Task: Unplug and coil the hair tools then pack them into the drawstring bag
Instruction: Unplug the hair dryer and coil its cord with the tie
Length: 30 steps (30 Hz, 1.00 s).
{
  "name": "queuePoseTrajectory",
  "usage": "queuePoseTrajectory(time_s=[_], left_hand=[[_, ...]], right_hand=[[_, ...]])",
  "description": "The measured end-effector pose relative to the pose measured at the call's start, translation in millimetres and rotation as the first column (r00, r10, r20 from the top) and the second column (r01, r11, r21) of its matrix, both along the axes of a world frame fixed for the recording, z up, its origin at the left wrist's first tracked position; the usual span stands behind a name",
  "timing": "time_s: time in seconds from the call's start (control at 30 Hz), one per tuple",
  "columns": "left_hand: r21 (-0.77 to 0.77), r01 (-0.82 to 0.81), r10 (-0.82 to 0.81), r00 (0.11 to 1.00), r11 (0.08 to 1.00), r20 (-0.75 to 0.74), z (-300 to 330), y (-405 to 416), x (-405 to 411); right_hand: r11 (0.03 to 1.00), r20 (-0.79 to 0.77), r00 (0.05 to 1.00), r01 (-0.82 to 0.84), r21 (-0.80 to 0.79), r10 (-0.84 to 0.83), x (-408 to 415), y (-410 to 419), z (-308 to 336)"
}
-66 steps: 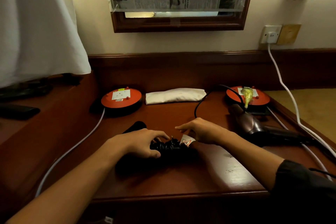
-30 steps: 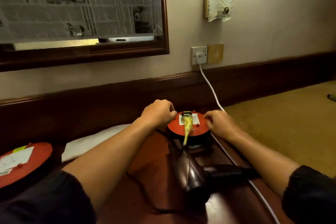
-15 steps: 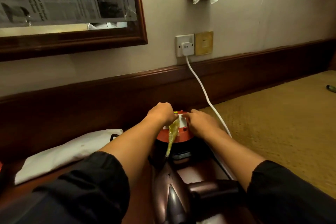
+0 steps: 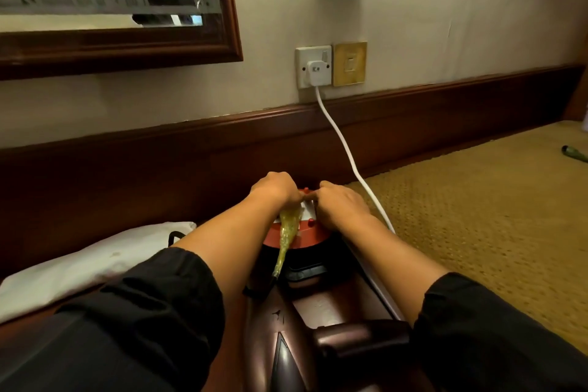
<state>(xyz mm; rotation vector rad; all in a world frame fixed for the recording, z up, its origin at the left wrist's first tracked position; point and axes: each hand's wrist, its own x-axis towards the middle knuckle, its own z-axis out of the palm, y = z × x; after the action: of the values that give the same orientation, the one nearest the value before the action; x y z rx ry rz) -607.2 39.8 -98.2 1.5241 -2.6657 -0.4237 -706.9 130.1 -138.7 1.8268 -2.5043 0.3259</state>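
A brown hair dryer point(image 4: 286, 347) lies on the wooden desk close to me, between my forearms. Its plug, wrapped in yellowish tape point(image 4: 288, 227), sits in the top of a red extension reel point(image 4: 307, 237). My left hand point(image 4: 275, 192) grips the top of that plug with curled fingers. My right hand point(image 4: 340, 205) lies over the reel's right side, right beside the plug, fingers bent down on it. The white drawstring bag point(image 4: 79, 264) lies flat on the desk to the left. The other hair tool is out of view.
A white cable point(image 4: 343, 153) runs from the reel up to a white plug in the wall socket point(image 4: 313, 67). A framed mirror covered with newspaper point(image 4: 111, 3) hangs at upper left. Tan carpet point(image 4: 477, 216) lies right of the desk.
My hands left the coiled black cord, and my view swung right to the red reel. My left hand has closed on the taped plug and my right hand has moved onto the reel top.
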Motion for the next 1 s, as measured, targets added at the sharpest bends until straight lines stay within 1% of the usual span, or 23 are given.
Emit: queuePoseTrajectory(time_s=[0.1, 0.2, 0.27, 0.37, 0.5, 0.6, 0.7, 0.77, 0.83, 0.9, 0.93, 1.0], left_hand=[[-0.006, -0.016, 0.016, 1.0, 1.0, 0.014, 4, 2, -2], [-0.001, -0.01, 0.01, 1.0, 1.0, 0.025, 9, 4, -4], [0.013, 0.001, -0.001, 0.999, 1.0, 0.043, 9, 4, -6], [0.012, 0.005, -0.006, 0.997, 1.0, 0.083, 12, 5, -6], [-0.099, -0.003, 0.018, 0.988, 0.995, 0.154, 30, 7, 5], [-0.194, 0.039, 0.003, 0.978, 0.98, 0.207, 43, 9, 23], [-0.228, 0.084, -0.022, 0.965, 0.97, 0.262, 48, 16, 49], [-0.267, 0.109, -0.026, 0.955, 0.958, 0.296, 47, 21, 72], [-0.295, 0.125, -0.027, 0.949, 0.947, 0.315, 42, 28, 97], [-0.288, 0.128, -0.028, 0.945, 0.949, 0.326, 36, 37, 119], [-0.277, 0.129, -0.032, 0.944, 0.952, 0.328, 32, 42, 129], [-0.25, 0.131, -0.043, 0.943, 0.959, 0.33, 22, 50, 148]], right_hand=[[0.998, 0.005, 0.999, 0.041, -0.047, -0.04, -5, 2, -8], [0.992, 0.083, 0.992, 0.099, -0.082, -0.092, -9, 0, -15], [0.99, 0.109, 0.99, 0.105, -0.093, -0.095, -9, -1, -16], [0.992, 0.092, 0.993, 0.078, -0.101, -0.069, -8, 2, -14], [0.994, 0.035, 0.998, 0.048, -0.093, -0.045, -3, 8, -10], [0.996, 0.015, 0.998, 0.058, -0.062, -0.057, 1, 10, -8], [0.997, 0.006, 0.997, 0.072, -0.02, -0.072, 7, 15, -7], [0.999, -0.005, 0.999, 0.045, 0.016, -0.045, 9, 20, -6], [0.998, 0.045, 0.999, 0.007, 0.069, -0.01, 11, 28, -2], [0.993, 0.149, 0.989, -0.015, 0.119, -0.003, 15, 40, 2], [0.993, 0.187, 0.982, -0.007, 0.12, -0.016, 19, 48, 2], [0.999, 0.222, 0.975, 0.018, 0.044, -0.027, 30, 67, 0]])
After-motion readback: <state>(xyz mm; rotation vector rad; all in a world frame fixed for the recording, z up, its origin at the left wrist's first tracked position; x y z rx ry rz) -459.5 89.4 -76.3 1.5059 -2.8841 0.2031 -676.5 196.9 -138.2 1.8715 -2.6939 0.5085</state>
